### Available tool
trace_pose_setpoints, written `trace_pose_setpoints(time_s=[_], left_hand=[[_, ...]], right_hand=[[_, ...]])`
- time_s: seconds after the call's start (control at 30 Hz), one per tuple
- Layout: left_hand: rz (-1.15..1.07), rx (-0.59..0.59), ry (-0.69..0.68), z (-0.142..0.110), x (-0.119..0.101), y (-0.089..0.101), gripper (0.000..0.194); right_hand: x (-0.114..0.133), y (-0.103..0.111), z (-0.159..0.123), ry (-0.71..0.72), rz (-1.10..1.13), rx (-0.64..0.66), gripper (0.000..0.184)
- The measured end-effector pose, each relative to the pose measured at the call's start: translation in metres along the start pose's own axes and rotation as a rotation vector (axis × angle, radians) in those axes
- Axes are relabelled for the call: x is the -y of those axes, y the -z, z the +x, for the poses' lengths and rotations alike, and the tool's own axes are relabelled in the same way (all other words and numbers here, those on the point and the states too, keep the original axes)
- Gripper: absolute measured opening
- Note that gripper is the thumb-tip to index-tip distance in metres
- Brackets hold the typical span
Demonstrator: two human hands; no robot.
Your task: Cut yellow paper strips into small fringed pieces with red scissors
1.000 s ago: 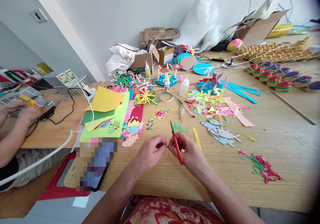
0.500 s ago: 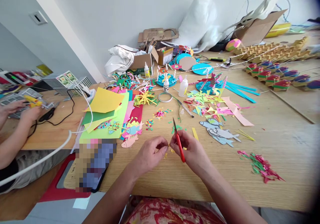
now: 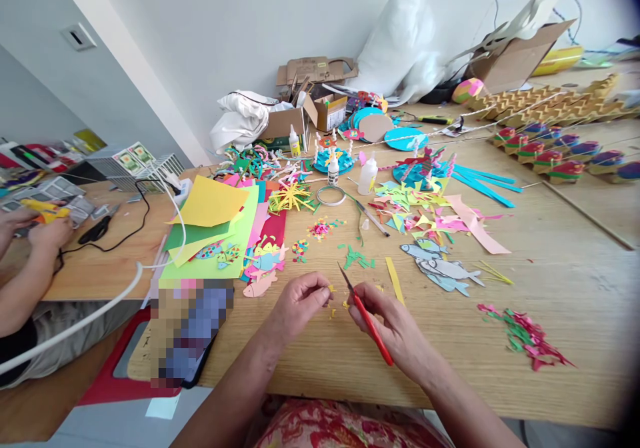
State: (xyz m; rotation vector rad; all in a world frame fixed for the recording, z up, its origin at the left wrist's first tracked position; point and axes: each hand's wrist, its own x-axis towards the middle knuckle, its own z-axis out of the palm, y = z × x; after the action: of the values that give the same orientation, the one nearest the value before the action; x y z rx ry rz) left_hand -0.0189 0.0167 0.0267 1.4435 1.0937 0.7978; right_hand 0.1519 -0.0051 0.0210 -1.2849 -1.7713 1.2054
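My right hand point(image 3: 383, 315) is closed round a pair of scissors point(image 3: 369, 325) with red handles, the blades pointing up and to the left. Across a small gap, my left hand point(image 3: 305, 301) pinches a tiny bit of yellow paper point(image 3: 331, 289) between thumb and fingertips. Small yellow clippings point(image 3: 345, 305) lie on the wood between the two hands. Just beyond the scissors is a little heap of green paper bits point(image 3: 359, 257). A yellow paper strip point(image 3: 395, 280) rests to the right of the blades.
Grey-blue paper fish point(image 3: 445, 268) and red and green shreds point(image 3: 533, 341) lie at right. Coloured paper sheets point(image 3: 210, 201) are stacked at left. Glue bottles point(image 3: 367, 176) stand farther back. At far left, another person's hands point(image 3: 50, 231) hold a yellow glue gun point(image 3: 44, 211).
My right hand has turned and drawn back to the right with the scissors, away from my left hand. The other person's hands have shifted slightly left and down.
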Motion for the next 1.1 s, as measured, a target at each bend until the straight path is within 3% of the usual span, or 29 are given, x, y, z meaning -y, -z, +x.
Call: trace_pose_setpoints(time_s=[0.27, 1.1], left_hand=[[-0.069, 0.004, -0.021, 0.001, -0.007, -0.001, 0.013], [-0.052, 0.053, 0.075, 0.001, -0.008, 0.000, 0.015]], right_hand=[[-0.003, -0.004, -0.013, -0.069, -0.069, 0.116, 0.026], [-0.008, -0.004, -0.014, -0.045, -0.158, 0.070, 0.030]])
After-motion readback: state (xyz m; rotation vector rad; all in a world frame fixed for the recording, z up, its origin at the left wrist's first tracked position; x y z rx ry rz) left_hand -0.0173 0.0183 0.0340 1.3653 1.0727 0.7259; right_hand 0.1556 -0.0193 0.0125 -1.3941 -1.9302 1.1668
